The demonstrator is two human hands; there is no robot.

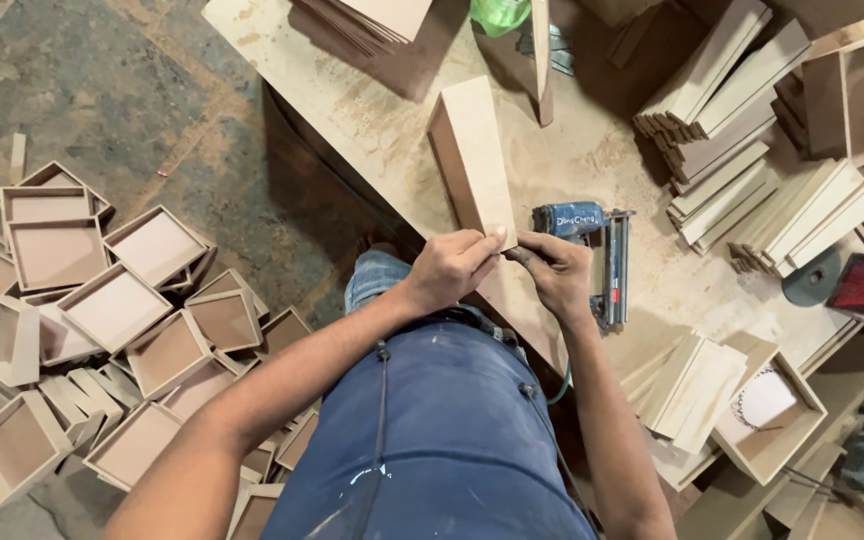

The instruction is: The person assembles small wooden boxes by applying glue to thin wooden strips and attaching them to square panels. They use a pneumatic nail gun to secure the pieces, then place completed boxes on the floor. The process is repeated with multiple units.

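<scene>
Both hands are pinching the near end of a long fibreboard strip (472, 160) lying on the workbench (372, 130): left hand (449, 268) gripping its corner, right hand (555, 275) beside it. A blue nail gun (592, 255) is resting just right; farther back, cut strips (732, 110) are lying stacked.

I see shallow wooden trays (112, 305) heaped on the floor (102, 80) and stacked wooden strips (722, 90) on the surface (372, 130).

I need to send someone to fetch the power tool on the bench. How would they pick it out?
On the pale worktable, look just past the right hand. The blue nail gun lies there beside the upright board. It is the only blue metal thing among the tan wooden strips.
</scene>
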